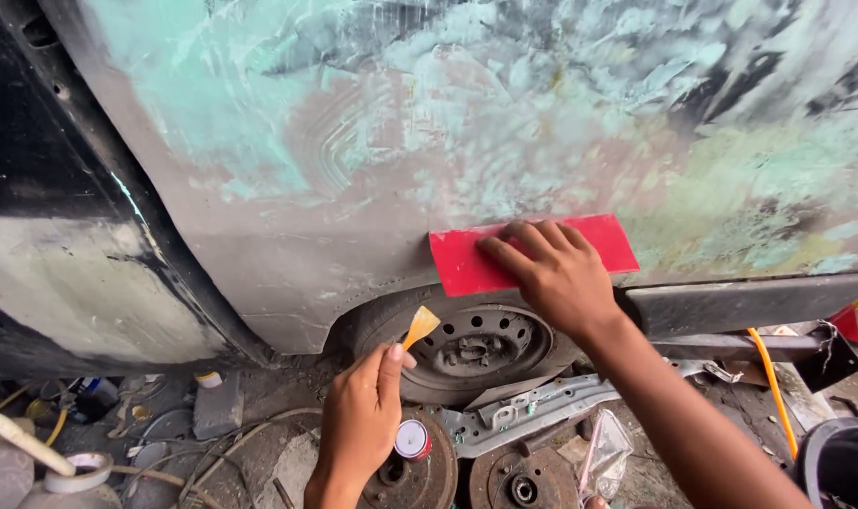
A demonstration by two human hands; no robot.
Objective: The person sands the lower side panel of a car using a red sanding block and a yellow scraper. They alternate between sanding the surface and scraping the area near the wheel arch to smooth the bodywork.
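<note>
My right hand [553,271] presses a flat red plastic spreader [466,264] against the lower part of a car body panel [448,123], just above the wheel arch. The panel is smeared with greenish and pinkish filler over dark metal. My left hand [363,415] is lower down and holds a small yellow spreader [421,326] between thumb and fingers, its blade pointing up in front of the wheel [476,349].
Below the panel lie a black steel wheel and tyre, rusty brake drums [518,483], a small red-and-white tin [411,440], a metal bracket [532,407], tape roll [80,468], hoses, an orange cable [771,386] and a dark bucket [839,462] at right.
</note>
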